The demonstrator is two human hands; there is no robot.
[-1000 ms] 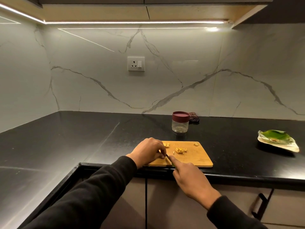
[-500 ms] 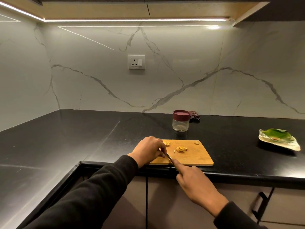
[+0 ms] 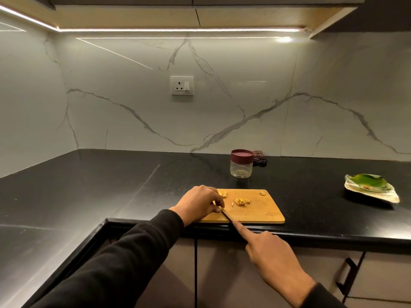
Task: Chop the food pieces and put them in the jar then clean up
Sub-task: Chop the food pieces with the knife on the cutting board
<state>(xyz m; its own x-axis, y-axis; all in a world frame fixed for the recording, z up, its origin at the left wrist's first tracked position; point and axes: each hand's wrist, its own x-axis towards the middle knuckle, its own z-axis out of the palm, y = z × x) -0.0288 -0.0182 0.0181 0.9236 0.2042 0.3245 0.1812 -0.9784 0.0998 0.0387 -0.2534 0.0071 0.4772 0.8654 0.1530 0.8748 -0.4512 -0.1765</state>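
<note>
Right hand (image 3: 270,250) drawn back since earlier, gripping knife (image 3: 226,215); left hand (image 3: 200,202) pinching food piece on cutting board (image 3: 264,211).

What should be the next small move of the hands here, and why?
Probably press the knife down through the piece that the left hand pins on the cutting board. The right hand grips the knife, and the blade tip already sits beside the left fingertips, with cut bits lying close by.

Jar (image 3: 241,163) behind cutting board (image 3: 262,213); cloth (image 3: 259,157) behind jar; plate (image 3: 371,191), perhaps, far right.
</note>
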